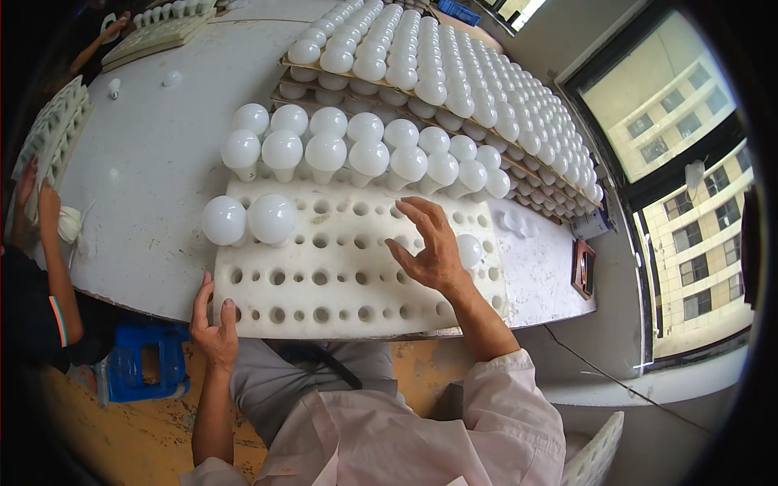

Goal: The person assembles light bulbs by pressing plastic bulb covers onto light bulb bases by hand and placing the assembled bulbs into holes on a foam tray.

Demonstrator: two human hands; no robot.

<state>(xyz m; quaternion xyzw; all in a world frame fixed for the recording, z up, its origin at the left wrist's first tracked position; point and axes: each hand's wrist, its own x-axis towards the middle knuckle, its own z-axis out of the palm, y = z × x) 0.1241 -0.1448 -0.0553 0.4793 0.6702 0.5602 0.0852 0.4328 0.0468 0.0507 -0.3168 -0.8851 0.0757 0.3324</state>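
Observation:
A white foam tray (340, 296) with rows of round holes lies before me at the table's front edge. Two rows of white light bulbs (326, 152) stand upright along its far side. Two more bulbs (271, 219) sit nearer, at the tray's left. Over the tray's right half is my right hand (433, 251), fingers spread and curved, nothing visible between them. Just right of it stands a single bulb (469, 250), partly behind the hand. My left hand (215, 328) is at the tray's front left corner, thumb and forefinger apart, the thumb against the edge.
Stacked trays full of bulbs (429, 85) rise at the back right, beside the window. Two loose bulbs (172, 78) lie at the far left. Another person's hands (49, 202) hold a foam tray (61, 134) on the left. A blue stool (150, 364) stands below.

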